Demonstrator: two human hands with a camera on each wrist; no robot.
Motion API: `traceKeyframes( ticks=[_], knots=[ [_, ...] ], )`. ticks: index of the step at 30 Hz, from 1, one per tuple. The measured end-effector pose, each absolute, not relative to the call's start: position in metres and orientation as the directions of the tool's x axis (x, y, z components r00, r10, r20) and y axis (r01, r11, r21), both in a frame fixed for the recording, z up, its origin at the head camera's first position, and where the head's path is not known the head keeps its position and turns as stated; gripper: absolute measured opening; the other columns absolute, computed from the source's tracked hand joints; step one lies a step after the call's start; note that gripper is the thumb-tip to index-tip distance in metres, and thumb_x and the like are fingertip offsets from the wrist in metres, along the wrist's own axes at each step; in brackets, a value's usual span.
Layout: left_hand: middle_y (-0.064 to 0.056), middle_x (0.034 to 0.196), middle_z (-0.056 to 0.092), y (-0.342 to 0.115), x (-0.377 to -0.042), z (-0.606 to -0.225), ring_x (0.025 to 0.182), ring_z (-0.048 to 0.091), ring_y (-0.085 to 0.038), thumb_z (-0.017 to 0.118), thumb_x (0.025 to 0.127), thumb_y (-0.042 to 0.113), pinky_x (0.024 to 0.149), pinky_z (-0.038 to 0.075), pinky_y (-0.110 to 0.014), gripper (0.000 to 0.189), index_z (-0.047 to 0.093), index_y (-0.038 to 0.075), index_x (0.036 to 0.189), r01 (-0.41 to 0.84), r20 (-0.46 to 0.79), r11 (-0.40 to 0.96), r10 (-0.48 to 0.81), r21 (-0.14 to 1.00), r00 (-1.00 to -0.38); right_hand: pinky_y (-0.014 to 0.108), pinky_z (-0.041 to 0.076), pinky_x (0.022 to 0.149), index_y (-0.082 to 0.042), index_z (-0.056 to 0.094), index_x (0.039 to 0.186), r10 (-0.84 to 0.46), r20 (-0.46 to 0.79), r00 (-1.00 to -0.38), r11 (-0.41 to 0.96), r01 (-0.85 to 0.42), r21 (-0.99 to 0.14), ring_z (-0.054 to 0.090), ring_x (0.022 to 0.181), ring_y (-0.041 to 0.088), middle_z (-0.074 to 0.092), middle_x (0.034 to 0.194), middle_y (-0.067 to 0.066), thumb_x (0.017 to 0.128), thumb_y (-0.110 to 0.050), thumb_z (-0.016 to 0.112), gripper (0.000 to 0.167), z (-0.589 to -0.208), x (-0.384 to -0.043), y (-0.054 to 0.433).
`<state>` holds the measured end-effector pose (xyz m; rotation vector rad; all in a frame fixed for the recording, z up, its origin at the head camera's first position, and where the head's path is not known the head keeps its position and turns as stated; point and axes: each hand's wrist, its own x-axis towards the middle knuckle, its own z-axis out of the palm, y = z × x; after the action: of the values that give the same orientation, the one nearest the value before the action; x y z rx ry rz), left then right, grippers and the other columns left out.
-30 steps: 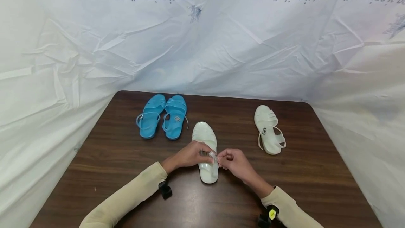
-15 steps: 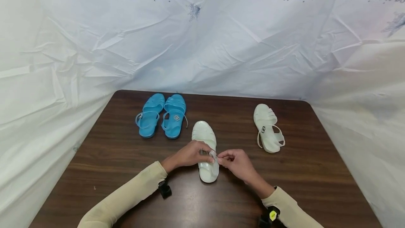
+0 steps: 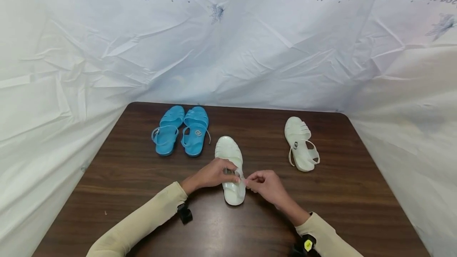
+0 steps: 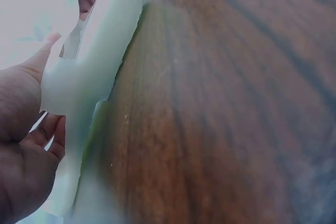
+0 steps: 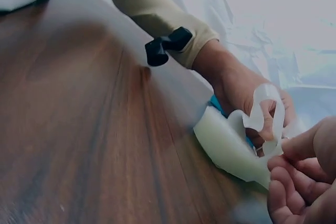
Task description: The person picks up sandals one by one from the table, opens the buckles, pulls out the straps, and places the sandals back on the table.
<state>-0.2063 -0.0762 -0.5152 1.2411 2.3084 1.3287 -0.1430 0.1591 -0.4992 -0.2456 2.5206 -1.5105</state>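
A white jelly sandal (image 3: pixel 228 150) lies in the middle of the table, toe pointing away from me. My left hand (image 3: pixel 213 173) reaches over it from the left and pinches its ankle strap between thumb and fingers. From the other side my right hand (image 3: pixel 267 186) pinches the strap's end at the sandal's right edge. In the right wrist view the translucent strap (image 5: pixel 266 92) arches up in a loop, with the thumb and forefinger of my right hand (image 5: pixel 307 182) closed at its lower end. The fingertips partly hide the strap's fastening.
Two blue sandals (image 3: pixel 169 130) stand side by side at the back left. A second white sandal (image 3: pixel 303 154) lies at the back right, its straps loose. The dark wooden table (image 3: pixel 143 205) has white printed sheeting (image 3: pixel 228 74) behind and beside it.
The strap's raised loop between my hands has flattened, and my right hand has dipped slightly. My left hand keeps its grip. The whole view has drifted a little.
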Motion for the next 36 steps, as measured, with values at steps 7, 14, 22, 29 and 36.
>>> traceKeyframes(
  ticks=[7, 14, 22, 29, 36],
  knots=[
    [0.012, 0.094, 0.072, -0.075, -0.206, -0.516, 0.084, 0.064, -0.003, 0.076, 0.093, 0.031, 0.069, 0.054, -0.022, 0.012, 0.078, 0.022, 0.102, 0.561, 0.221, 0.236, 0.747, 0.793, -0.627, 0.024, 0.047, 0.054, -0.013, 0.079, 0.086, -0.177, -0.043, -0.983, 0.474, -0.047, -0.879, 0.059, 0.063, 0.011, 0.07, 0.074, 0.002, 0.092, -0.017, 0.076, 0.008, -0.498, -0.138, 0.155],
    [0.011, 0.093, 0.072, -0.075, -0.206, -0.516, 0.081, 0.064, -0.003, 0.076, 0.093, 0.031, 0.068, 0.053, -0.022, 0.012, 0.078, 0.022, 0.101, 0.558, 0.221, 0.238, 0.743, 0.795, -0.632, 0.022, 0.047, 0.057, -0.015, 0.08, 0.087, -0.143, -0.014, -0.99, 0.456, -0.054, -0.888, 0.058, 0.066, 0.012, 0.07, 0.075, -0.004, 0.092, -0.012, 0.076, 0.006, -0.5, -0.136, 0.151],
    [0.011, 0.091, 0.071, -0.076, -0.206, -0.515, 0.08, 0.062, -0.004, 0.076, 0.094, 0.031, 0.069, 0.053, -0.022, 0.011, 0.078, 0.021, 0.099, 0.547, 0.209, 0.234, 0.75, 0.803, -0.627, 0.023, 0.048, 0.058, -0.006, 0.079, 0.09, -0.13, -0.057, -0.99, 0.378, 0.003, -0.926, 0.058, 0.067, 0.012, 0.071, 0.078, 0.004, 0.091, -0.01, 0.076, 0.005, -0.5, -0.136, 0.149],
    [0.012, 0.093, 0.072, -0.078, -0.209, -0.514, 0.083, 0.064, -0.007, 0.078, 0.093, 0.03, 0.073, 0.055, -0.025, 0.009, 0.077, 0.023, 0.098, 0.482, 0.165, 0.222, 0.753, 0.847, -0.637, 0.023, 0.05, 0.061, -0.003, 0.079, 0.091, -0.104, -0.081, -0.991, 0.312, 0.045, -0.949, 0.06, 0.068, 0.012, 0.07, 0.078, 0.005, 0.092, -0.007, 0.074, 0.006, -0.503, -0.136, 0.144],
    [0.013, 0.1, 0.071, -0.077, -0.209, -0.515, 0.095, 0.064, -0.009, 0.079, 0.092, 0.031, 0.085, 0.055, -0.03, 0.016, 0.075, 0.026, 0.107, 0.415, 0.115, 0.237, 0.737, 0.878, -0.666, 0.023, 0.051, 0.059, 0.0, 0.078, 0.091, -0.101, -0.073, -0.992, 0.296, 0.04, -0.954, 0.06, 0.066, 0.012, 0.072, 0.078, 0.006, 0.091, -0.008, 0.075, 0.008, -0.505, -0.136, 0.145]
  ],
)
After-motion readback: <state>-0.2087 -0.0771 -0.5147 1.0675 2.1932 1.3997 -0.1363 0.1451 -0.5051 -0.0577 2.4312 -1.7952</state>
